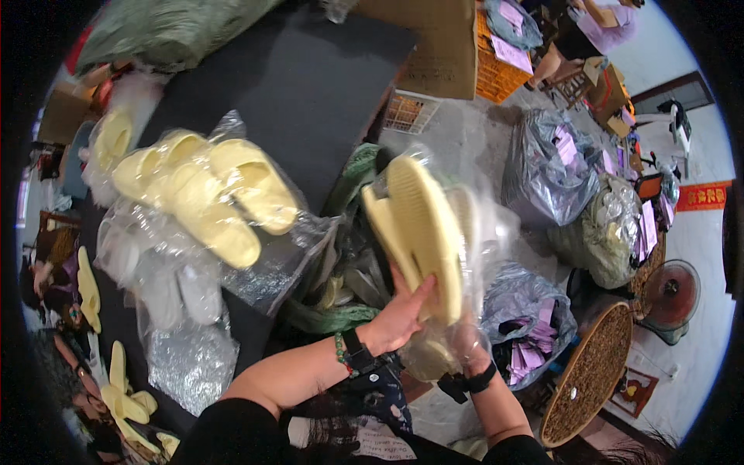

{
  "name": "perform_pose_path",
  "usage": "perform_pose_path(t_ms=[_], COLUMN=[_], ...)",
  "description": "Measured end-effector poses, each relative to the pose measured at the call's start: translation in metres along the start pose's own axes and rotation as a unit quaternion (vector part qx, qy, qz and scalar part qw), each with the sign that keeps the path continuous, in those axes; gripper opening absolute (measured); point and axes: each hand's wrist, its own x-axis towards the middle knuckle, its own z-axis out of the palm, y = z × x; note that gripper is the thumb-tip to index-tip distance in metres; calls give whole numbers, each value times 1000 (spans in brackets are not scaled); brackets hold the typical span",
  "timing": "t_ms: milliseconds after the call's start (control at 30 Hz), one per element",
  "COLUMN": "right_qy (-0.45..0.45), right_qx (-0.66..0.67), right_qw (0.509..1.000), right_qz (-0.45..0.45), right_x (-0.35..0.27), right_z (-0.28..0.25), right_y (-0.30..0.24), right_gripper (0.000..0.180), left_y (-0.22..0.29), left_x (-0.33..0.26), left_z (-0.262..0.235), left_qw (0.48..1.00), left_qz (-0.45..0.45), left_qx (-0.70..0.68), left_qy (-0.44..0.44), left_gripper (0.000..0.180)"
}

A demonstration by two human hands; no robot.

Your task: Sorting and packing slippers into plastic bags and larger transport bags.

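My left hand (403,314) is closed round the heel end of a pair of pale yellow slippers (425,225), held soles together with toes pointing up. Next to them my right hand (469,346) grips a clear plastic bag (487,232), blurred by motion; its fingers are partly hidden by the film. Paler slippers show through that bag. On the dark table to the left lie more yellow slippers (205,203) in clear bags, with white slippers (198,293) in clear wrap nearer me. Below the held pair stands an open green sack (337,316) with slippers inside.
The dark table (310,85) fills the upper left, with a large greenish bundle (178,31) on its far end. Grey bags (546,174) with purple slips stand on the floor at right, near a round woven tray (585,380) and a fan (670,298). Another person (608,31) sits far right.
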Motion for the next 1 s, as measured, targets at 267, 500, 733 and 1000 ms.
perform_pose_path(t_ms=[267,500,733,1000], right_qy=[-79,-131,-248,-160], right_qx=[-287,-447,-640,-813], right_qw=[896,609,522,475], right_qz=[-330,-643,-506,-297], right_x=[-44,-33,99,217], right_z=[130,315,438,425], right_y=[-78,-146,-65,19], right_gripper=[65,69,79,78], left_y=[95,181,219,165], left_x=[-149,-218,-218,-186], left_z=[94,14,-110,-194], left_qw=[931,694,769,800], left_qz=[333,622,595,506], left_qx=[31,362,-229,-318], left_qy=[-147,10,-38,51], left_gripper=[71,36,58,61])
